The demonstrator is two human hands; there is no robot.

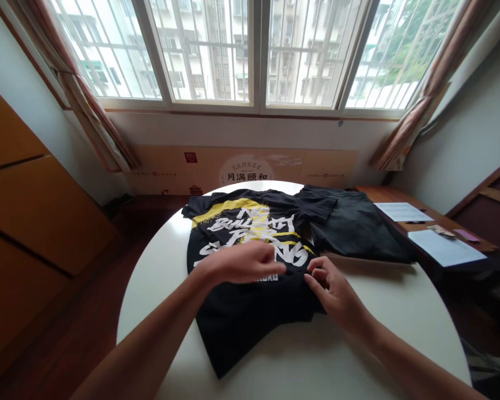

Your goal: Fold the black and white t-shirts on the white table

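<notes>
A black T-shirt [250, 328] with white and yellow lettering lies spread on a round white table [400, 311], its lower part folded or bunched unevenly. My left hand [241, 262] hovers flat across the middle of the print, its fingers together and pointing right, holding nothing. My right hand [331, 291] has curled fingers at the shirt's right edge, touching the cloth. Whether it grips the cloth, I cannot tell. A folded dark grey garment [354, 228] lies beside the shirt, to the right of both hands and apart from them.
A wooden desk [425, 208] at the right holds white papers [445, 247] and a pink card [466, 235]. Wooden cabinet doors [33, 211] stand at the left. A printed board [245, 169] lines the wall behind the table, below barred windows.
</notes>
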